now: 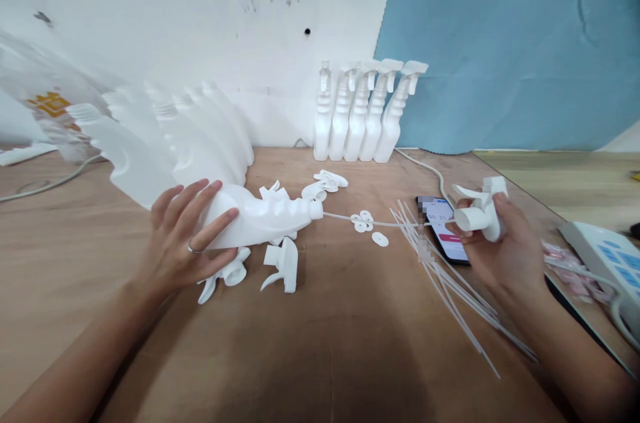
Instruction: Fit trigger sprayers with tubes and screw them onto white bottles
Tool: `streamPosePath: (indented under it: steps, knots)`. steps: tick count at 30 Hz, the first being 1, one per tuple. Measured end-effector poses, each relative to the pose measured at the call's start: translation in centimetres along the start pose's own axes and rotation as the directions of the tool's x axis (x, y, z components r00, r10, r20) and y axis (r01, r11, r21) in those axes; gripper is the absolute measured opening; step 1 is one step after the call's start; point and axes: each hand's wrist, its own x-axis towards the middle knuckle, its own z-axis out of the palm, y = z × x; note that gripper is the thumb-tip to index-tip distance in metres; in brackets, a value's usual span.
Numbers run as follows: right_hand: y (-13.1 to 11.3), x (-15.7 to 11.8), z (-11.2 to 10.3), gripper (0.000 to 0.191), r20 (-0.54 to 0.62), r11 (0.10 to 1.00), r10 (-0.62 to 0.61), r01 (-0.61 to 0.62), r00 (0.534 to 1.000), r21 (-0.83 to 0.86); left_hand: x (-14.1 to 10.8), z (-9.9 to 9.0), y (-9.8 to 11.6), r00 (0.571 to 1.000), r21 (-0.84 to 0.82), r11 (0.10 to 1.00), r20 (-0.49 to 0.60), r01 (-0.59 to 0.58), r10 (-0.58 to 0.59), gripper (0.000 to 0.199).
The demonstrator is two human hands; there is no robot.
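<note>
My left hand point(187, 236) is wrapped over the lower part of a white plastic bottle point(265, 216), which lies tilted with its threaded neck toward the right. On the right, my right hand point(505, 243) grips a white trigger sprayer head point(483, 209). A thin dip tube point(380, 223) runs from that head leftward, its far end at the bottle's mouth. Loose trigger heads point(285, 266) lie below and behind the bottle. Several white ring washers point(364, 219) rest under the tube. Spare thin tubes point(450, 289) are bunched near my right hand.
Open bottles point(200, 136) stand grouped at the left beside a clear plastic bag point(55, 103). Bottles with sprayer heads point(356, 116) line the wall. A phone point(445, 236) lies by my right hand, and a white device point(605, 249) sits at the right edge.
</note>
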Motion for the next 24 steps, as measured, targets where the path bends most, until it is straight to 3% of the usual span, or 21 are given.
streamPosePath:
  steps: [5, 8, 11, 16, 20, 24]
  knots:
    - [0.7, -1.8, 1.2, 0.026, 0.047, 0.996, 0.027, -0.023, 0.999, -0.085, 0.5, -0.8, 0.6, 0.993, -0.024, 0.993, 0.028, -0.118, 0.118, 0.068]
    - [0.9, -2.4, 1.5, 0.027, 0.04, 0.993, 0.05, -0.045, 0.998, -0.109, 0.6, -1.3, 0.7, 0.993, -0.039, 0.992, 0.011, -0.121, 0.121, 0.077]
    - [0.7, -1.9, 1.3, 0.023, 0.012, 0.997, 0.003, -0.002, 1.0, -0.081, 0.6, -1.6, 0.7, 0.995, -0.057, 0.994, 0.031, -0.096, 0.097, 0.083]
    - [0.5, -1.1, 0.9, 0.023, -0.039, 0.996, -0.059, 0.057, 0.997, -0.063, 0.8, -1.2, 1.0, 0.973, -0.113, 0.971, 0.076, -0.209, 0.218, 0.073]
    - [1.0, -2.8, 1.8, 0.022, 0.077, 0.989, 0.081, -0.071, 0.994, -0.126, 1.2, -1.0, 1.9, 0.967, -0.148, 0.961, 0.068, -0.233, 0.245, 0.07]
    - [2.0, -5.5, 2.8, 0.026, 0.271, 0.938, 0.306, -0.242, 0.912, -0.248, 1.7, -1.2, 2.9, 0.965, -0.176, 0.955, 0.067, -0.239, 0.254, 0.065]
